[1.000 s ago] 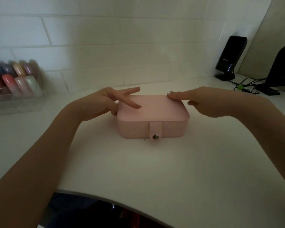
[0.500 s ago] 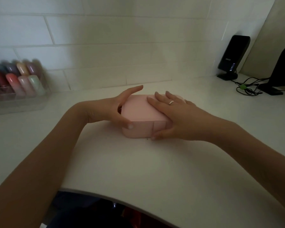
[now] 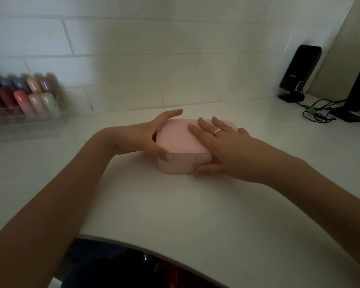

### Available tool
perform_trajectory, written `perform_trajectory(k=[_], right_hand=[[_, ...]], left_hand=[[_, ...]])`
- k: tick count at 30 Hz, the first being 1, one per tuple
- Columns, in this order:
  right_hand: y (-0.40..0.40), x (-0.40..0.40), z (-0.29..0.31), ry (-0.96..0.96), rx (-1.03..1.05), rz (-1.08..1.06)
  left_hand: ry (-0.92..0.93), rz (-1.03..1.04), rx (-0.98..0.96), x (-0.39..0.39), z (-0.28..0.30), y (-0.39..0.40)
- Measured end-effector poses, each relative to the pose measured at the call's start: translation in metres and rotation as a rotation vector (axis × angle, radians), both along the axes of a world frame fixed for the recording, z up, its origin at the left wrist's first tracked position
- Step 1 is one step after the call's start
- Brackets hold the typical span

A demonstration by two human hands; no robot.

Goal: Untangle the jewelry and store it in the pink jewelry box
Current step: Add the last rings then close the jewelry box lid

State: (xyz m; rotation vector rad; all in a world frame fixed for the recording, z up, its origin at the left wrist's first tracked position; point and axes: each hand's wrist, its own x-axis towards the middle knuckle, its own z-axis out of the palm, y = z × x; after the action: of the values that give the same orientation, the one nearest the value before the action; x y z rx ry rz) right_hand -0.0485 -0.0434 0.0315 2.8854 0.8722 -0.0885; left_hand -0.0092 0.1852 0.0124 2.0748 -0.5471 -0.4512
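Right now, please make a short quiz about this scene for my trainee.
1. True or false: the lid of the box is open.
2. Which hand wears a ring? A) left B) right
3. Fill in: the right hand lies flat on the ___ of the box, with its thumb at the front wall.

Key: 1. False, the lid is down. 2. B. 3. Lid; the left hand holds the box's left end, thumb on the front corner.
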Motion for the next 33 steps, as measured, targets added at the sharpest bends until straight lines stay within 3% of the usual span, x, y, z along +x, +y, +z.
perform_trajectory(k=[13, 24, 29, 33], right_hand=[[-0.005, 0.000, -0.013, -0.111, 0.149, 0.029], [0.019, 0.007, -0.010, -0.155, 0.140, 0.060], [0.030, 0.028, -0.007, 0.019, 0.267, 0.098], [0.037, 0.035, -0.013, 0.034, 0.344, 0.126]], left_hand=[[-0.005, 0.014, -0.038, 0.001, -0.001, 0.001], [-0.075, 0.091, 0.174, 0.001, 0.015, 0.016], [-0.030, 0.147, 0.114, -0.005, 0.011, 0.035], [-0.037, 0.208, 0.025, -0.012, 0.002, 0.045]])
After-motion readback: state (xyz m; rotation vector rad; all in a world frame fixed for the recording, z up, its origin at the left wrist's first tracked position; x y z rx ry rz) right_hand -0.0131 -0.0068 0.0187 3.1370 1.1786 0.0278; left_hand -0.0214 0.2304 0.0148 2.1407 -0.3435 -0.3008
